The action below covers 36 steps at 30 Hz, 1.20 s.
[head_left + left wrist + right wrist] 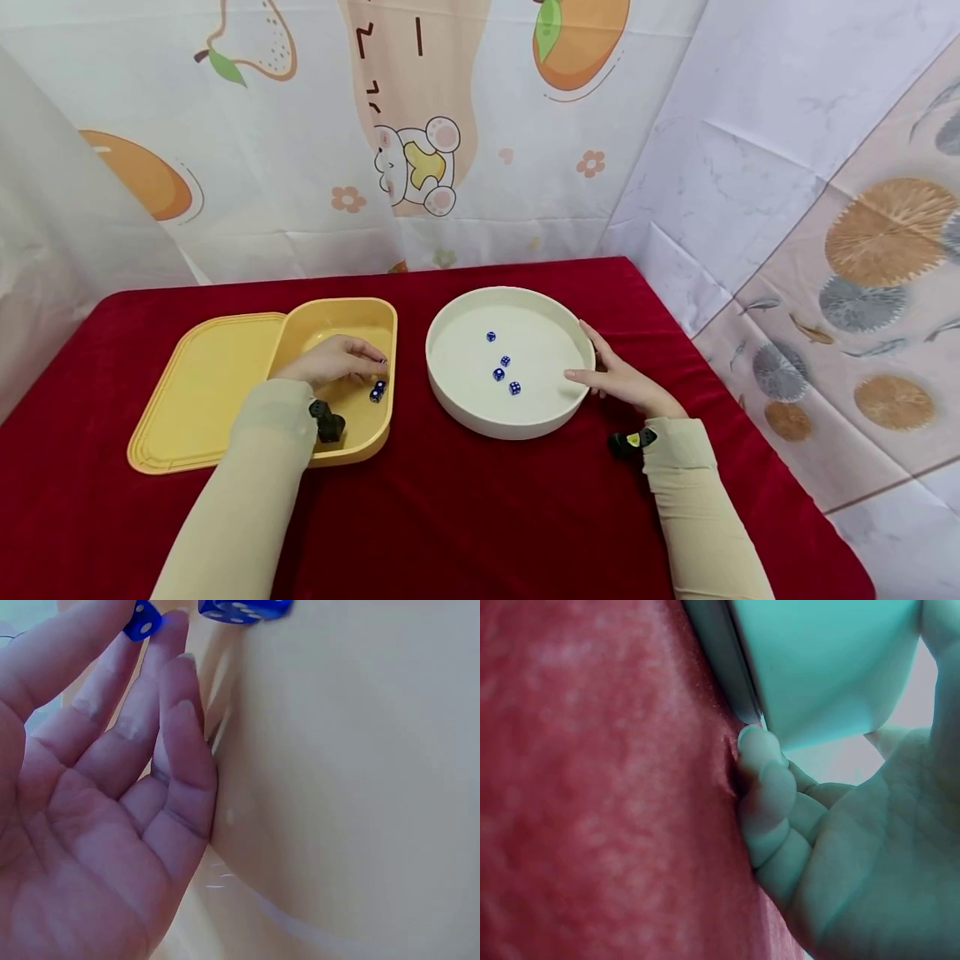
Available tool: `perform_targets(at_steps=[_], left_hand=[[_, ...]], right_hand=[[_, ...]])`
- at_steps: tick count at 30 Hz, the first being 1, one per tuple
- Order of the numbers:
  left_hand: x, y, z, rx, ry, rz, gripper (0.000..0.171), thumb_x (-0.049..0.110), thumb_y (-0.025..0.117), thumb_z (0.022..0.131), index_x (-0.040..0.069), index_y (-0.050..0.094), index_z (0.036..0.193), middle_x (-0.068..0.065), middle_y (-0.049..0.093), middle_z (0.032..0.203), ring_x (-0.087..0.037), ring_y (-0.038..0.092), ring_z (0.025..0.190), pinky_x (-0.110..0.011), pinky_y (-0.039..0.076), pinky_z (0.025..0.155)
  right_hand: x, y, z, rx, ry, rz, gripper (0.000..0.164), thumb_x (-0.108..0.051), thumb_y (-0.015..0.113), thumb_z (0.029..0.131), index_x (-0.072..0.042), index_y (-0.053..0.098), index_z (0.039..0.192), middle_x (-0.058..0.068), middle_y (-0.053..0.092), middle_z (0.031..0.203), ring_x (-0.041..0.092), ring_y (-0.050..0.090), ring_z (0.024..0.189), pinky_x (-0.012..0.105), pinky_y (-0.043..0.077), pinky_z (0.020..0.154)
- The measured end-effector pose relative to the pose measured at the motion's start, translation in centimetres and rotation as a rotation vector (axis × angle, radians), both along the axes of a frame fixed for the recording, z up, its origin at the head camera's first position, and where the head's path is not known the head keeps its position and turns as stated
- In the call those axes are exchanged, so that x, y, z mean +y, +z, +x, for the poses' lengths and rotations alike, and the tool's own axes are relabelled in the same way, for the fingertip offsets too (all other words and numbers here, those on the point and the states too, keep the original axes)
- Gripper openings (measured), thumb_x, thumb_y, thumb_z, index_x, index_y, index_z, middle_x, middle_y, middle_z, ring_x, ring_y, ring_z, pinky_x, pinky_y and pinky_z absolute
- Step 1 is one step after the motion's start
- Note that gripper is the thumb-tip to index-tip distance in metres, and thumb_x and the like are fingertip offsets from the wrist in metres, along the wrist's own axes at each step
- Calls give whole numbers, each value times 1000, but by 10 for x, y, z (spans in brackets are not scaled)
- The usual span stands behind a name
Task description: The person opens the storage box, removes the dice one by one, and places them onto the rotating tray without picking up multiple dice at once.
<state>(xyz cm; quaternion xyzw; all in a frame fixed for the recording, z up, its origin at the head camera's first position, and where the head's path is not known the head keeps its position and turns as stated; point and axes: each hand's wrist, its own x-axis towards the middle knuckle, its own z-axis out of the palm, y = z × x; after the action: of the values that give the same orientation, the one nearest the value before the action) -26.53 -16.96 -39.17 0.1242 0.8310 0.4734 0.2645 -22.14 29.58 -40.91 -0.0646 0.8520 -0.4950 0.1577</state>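
Nearest, two beige sleeves (255, 483) reach over a table (465, 525) dressed in red, velvety cloth (82, 517). The left hand (333, 360) is inside a smooth, round-cornered yellow box (363, 450), its grip pinching a glossy blue die (144, 622) with white pips; two more dice (377, 390) lie just beside, on the box floor. The right hand (618, 381) grasps the rim of a round, off-white tray (483, 423), thumb over the wall, fingers outside. Four blue dice (498, 374) rest apart on its flat base. At the box's left lies a flat yellow lid (202, 375) with a ridged border. Behind hangs creased, fruit-printed fabric (285, 217).
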Motion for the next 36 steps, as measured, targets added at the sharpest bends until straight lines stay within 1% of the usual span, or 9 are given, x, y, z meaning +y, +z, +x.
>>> perform_targets(at_steps=[4,8,15,19,22,25,28,33,36], left_hand=[[1,4,1,19,39,16,39,24,70,93,-4,64,119,0,73,98,-16,64,85,-29,52,76],[3,11,1,46,81,8,43,29,71,92,0,63,123,-1,73,102,-18,66,87,-31,53,79],[11,26,0,45,113,-22,48,36,70,92,5,62,128,-3,70,113,-26,66,99,-37,51,91],[19,38,0,65,115,-49,47,40,69,92,7,63,124,-3,69,114,-28,63,105,-42,48,96],[25,47,2,93,104,-44,44,39,69,92,7,64,122,-4,69,113,-28,62,103,-43,47,95],[30,56,5,135,86,-40,40,37,70,92,8,65,119,-6,69,112,-26,61,100,-40,48,90],[38,63,6,154,85,-32,38,36,71,92,9,66,117,-6,68,107,-25,60,98,-39,48,90],[58,75,8,153,137,13,38,32,71,91,7,66,119,-9,66,112,-26,59,102,-44,47,95],[69,81,10,160,177,24,37,31,71,92,7,65,120,-12,66,117,-25,59,99,-42,47,93]], right_hand=[[0,0,0,3,4,-4,95,-32,68,91,-33,3,160,12,51,99,21,53,67,29,46,61],[1,-1,0,4,5,-4,94,-32,68,91,-32,2,160,13,52,94,20,53,68,28,46,61],[1,-2,0,0,4,4,94,-33,68,91,-33,3,159,15,50,107,20,53,68,28,46,62],[0,-1,0,6,6,4,94,-33,68,91,-33,3,160,15,50,107,20,54,68,28,46,62],[0,-1,0,10,6,5,95,-32,68,91,-32,3,160,15,50,107,20,54,68,28,46,62],[0,-1,0,13,9,4,95,-32,68,91,-32,3,160,15,50,106,20,54,68,28,46,61],[0,0,0,11,9,-2,94,-32,68,91,-32,3,160,14,51,100,20,53,68,28,46,61],[0,0,1,-2,3,-7,94,-33,68,91,-34,3,159,11,51,97,19,51,69,27,46,63],[0,0,1,0,6,-11,94,-33,68,91,-34,3,159,11,51,97,19,51,69,27,46,63]])
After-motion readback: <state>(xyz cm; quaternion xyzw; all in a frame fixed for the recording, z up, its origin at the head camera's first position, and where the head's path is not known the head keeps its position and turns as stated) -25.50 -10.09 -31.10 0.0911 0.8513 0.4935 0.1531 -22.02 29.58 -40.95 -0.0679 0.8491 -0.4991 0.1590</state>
